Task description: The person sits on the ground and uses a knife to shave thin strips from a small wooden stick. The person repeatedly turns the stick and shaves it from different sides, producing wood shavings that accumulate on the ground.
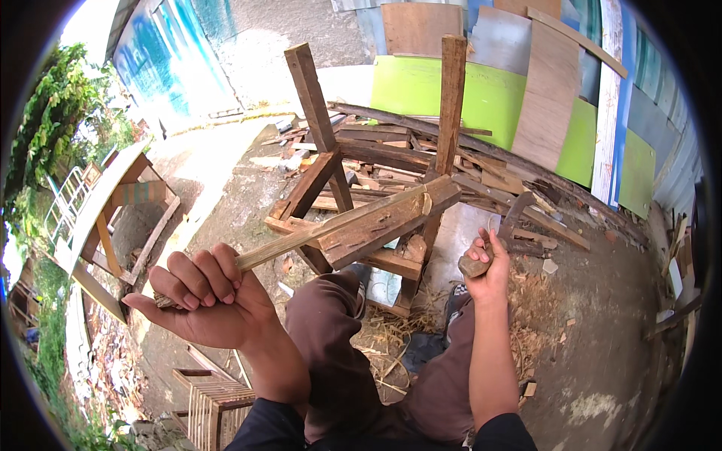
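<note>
My left hand point(214, 297), at the left, is closed around one end of a long, narrow wooden stick point(316, 231). The stick slants up to the right, and its far end lies along a thick wooden block point(391, 229). That block is on a rough wooden chair frame point(310, 98) with two tall posts, standing in front of my knees. On the right, my right hand point(487, 274) grips the wooden handle of a machete with a dark, curved blade point(516, 213). The blade points up and away, apart from the stick.
Scrap boards point(383, 135) are piled behind the frame. Wood shavings point(530, 312) lie on the ground by my feet. Green panels point(489, 98) and plywood lean at the back. A wooden table point(101, 207) is at the left, a slatted wooden piece point(218, 406) at lower left.
</note>
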`<act>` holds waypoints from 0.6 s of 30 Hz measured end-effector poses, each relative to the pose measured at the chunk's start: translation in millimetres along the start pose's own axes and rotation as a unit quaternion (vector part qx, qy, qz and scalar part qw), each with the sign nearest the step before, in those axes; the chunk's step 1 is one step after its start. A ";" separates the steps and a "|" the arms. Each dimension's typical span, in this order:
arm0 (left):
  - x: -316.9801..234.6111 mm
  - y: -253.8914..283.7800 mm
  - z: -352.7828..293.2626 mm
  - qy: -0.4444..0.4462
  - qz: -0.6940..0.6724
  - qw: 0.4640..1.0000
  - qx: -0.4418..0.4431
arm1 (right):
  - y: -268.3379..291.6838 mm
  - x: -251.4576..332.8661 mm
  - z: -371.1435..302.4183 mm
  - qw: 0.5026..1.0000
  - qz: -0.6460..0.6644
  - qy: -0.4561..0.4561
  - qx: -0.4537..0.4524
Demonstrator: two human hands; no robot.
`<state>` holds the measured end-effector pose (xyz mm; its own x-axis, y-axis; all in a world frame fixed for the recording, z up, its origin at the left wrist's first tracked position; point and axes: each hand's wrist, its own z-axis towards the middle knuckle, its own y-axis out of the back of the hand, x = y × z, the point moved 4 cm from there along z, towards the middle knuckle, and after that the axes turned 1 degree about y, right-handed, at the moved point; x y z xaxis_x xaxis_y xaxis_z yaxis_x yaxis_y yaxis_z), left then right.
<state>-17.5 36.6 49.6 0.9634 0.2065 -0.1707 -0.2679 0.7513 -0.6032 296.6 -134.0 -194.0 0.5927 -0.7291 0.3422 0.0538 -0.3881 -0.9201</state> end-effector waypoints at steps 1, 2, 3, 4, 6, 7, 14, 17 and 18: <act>-0.9 1.2 -2.7 0.003 -0.007 1.000 0.001 | -4.2 -1.0 -4.0 1.000 -0.029 -0.003 -0.002; -2.1 3.2 -5.0 0.007 -0.013 1.000 0.002 | -8.9 -2.9 -9.2 0.998 -0.058 -0.007 -0.005; -3.2 5.7 -7.0 0.008 -0.014 1.000 0.012 | -13.6 -5.8 -14.5 0.996 -0.087 -0.010 -0.007; -4.1 7.9 -8.3 0.009 -0.018 1.000 0.008 | -20.6 -7.0 -20.3 0.993 -0.119 -0.001 0.011; -5.5 11.8 -9.6 0.009 -0.026 1.000 -0.001 | -30.5 -12.7 -32.1 0.982 -0.184 0.018 0.049; -5.5 12.5 -9.6 0.010 -0.026 1.000 -0.002 | -31.8 -16.6 -35.0 0.974 -0.209 0.038 0.083; -10.6 14.7 -22.1 0.015 0.005 0.999 -0.034 | -57.9 -58.6 -92.7 0.850 -0.466 0.095 0.227; -17.1 12.7 -35.4 0.015 0.010 1.000 -0.014 | -78.3 -78.2 -129.9 0.792 -0.541 0.093 0.267; -20.7 10.0 -39.3 0.016 0.011 1.000 0.002 | -90.1 -81.5 -140.5 0.768 -0.563 0.102 0.288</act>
<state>-40.2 15.3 16.5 0.9567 0.2031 -0.2085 -0.2889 0.7497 -0.5954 130.6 -118.8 -112.2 -0.2243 -0.2106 0.9515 0.8215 -0.5660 0.0684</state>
